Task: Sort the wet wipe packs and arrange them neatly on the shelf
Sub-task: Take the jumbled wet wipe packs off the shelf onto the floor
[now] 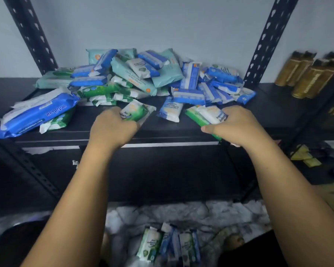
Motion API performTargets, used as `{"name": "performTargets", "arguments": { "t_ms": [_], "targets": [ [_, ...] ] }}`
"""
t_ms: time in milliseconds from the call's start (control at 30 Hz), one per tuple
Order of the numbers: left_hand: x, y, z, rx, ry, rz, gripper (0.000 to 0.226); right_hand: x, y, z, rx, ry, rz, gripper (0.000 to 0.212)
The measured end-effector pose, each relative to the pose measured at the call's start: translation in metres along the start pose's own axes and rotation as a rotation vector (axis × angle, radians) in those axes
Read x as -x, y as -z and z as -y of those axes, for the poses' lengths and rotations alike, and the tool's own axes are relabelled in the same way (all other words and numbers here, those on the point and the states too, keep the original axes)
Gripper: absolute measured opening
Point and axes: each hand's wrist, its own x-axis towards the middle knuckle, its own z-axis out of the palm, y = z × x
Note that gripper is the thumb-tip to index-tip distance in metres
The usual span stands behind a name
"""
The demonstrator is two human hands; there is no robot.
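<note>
- Black metal shelf point(172, 132) runs across mid-frame. A loose pile of wipe packs point(143, 78) is heaped toward its back, centre of frame: blue, green and teal mixed.
- Left hand point(112, 130), centre left: fingers curled round a green-and-white pack point(136, 112), held near the shelf's front edge, just below the pile.
- Right hand point(237, 126), centre right: fingers and thumb clasp two stacked packs point(206, 115), white on green, at the front edge.
- Small blue-and-white pack point(171, 110) lies on the shelf between the two hands.
- Big blue pack point(37, 114) at the left end, resting on white and green packs.
- Gold bottles point(307, 74) upper right, on the neighbouring shelf.
- Upright packs point(168, 245) at bottom centre, on a lower level, blurred.
</note>
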Motion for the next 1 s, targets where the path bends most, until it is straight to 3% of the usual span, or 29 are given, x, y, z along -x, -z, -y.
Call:
{"name": "performTargets", "arguments": {
  "t_ms": [67,167,367,467,567,667,1000],
  "targets": [
    [0.025,0.003,-0.003,0.207,-0.030,0.134,0.030,0.021,-0.001,-0.004,-0.169,-0.009,0.125,0.041],
    [0.051,-0.005,0.007,0.280,-0.088,0.393,0.033,0.054,-0.017,-0.023,-0.309,-0.068,0.366,0.038],
    [0.066,-0.087,0.063,0.051,-0.043,0.703,0.035,0.077,-0.101,-0.078,-0.059,-0.197,0.621,0.034],
    [0.081,-0.160,0.110,-0.030,0.050,0.684,0.032,0.082,-0.169,-0.112,0.022,-0.245,0.680,0.040],
    [0.091,-0.232,0.168,-0.182,0.018,0.617,0.039,0.078,-0.232,-0.142,-0.017,-0.307,0.757,0.045],
    [0.095,-0.285,0.223,-0.300,-0.035,0.597,0.043,0.070,-0.289,-0.173,0.072,-0.315,0.730,0.060],
    [0.084,-0.352,0.274,-0.504,-0.013,0.665,0.055,0.051,-0.404,-0.203,0.387,-0.285,0.731,0.086]
  ]
}}
